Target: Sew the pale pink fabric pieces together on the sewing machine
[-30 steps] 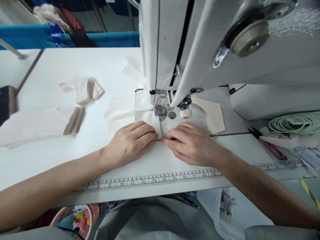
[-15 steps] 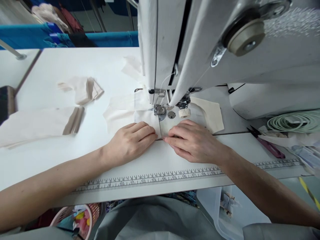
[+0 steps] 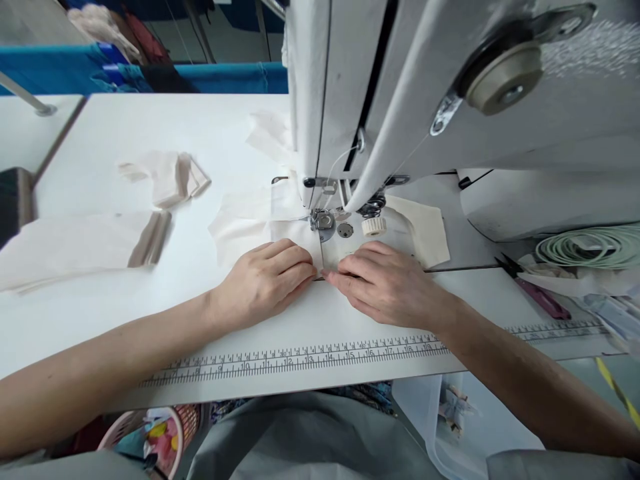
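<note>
White fabric (image 3: 245, 230) lies under the presser foot (image 3: 323, 220) of a sewing machine (image 3: 345, 73) and spreads to the left. My left hand (image 3: 273, 277) is closed on its near edge, fingers together and fingertips close to the seam line. My right hand (image 3: 387, 283) pinches the fabric edge just right of that line, its other fingers bent over the cloth. The two sets of fingertips almost meet in front of the foot. A cream fabric piece (image 3: 427, 233) shows beyond my right hand. What lies beneath my palms is hidden.
Folded fabric strips (image 3: 90, 247) and a small fabric bundle (image 3: 175, 179) lie at left. A printed ruler (image 3: 300, 360) runs along the table's front edge. Purple-handled snips (image 3: 543, 297) and a coil of green cord (image 3: 590, 245) are at right. Below are a pink basket (image 3: 187, 427) and a clear bin (image 3: 425, 413).
The view has shifted slightly, so the machine appears a little farther right. My right fingertips have edged slightly left along the fabric edge. Both hands otherwise keep their hold near the presser foot.
</note>
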A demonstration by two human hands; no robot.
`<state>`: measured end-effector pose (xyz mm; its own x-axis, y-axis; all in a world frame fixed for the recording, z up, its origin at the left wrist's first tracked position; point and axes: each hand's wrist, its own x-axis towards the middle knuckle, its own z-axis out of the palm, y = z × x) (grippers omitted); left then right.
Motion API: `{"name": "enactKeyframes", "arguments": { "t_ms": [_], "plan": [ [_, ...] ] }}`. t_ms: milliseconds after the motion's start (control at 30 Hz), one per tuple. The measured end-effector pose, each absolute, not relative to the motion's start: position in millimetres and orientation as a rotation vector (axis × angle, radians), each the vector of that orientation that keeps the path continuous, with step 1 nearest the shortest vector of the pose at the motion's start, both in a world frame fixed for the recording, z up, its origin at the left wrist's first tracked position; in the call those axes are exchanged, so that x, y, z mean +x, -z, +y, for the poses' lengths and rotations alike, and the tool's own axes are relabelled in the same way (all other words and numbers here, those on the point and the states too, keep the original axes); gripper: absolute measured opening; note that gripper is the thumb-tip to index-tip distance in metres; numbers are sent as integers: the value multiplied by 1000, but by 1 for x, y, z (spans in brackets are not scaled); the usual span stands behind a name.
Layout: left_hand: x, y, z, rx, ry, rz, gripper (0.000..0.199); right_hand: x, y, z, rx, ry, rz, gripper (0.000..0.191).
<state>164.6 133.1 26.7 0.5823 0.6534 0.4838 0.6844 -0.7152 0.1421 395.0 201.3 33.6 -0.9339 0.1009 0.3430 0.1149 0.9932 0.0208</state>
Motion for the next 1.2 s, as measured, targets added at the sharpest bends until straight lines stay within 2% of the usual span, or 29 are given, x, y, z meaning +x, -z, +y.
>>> {"name": "enactKeyframes", "arguments": {
  "t_ms": [767,1200],
  "plan": [
    [165,-25,129,-2629,663,-989,12,396,-35,199,-150,-10,-2851,25],
    [167,-25,129,-2613,669,-996,7,396,-35,199,-173,-30,-2861,26]
  ]
}}
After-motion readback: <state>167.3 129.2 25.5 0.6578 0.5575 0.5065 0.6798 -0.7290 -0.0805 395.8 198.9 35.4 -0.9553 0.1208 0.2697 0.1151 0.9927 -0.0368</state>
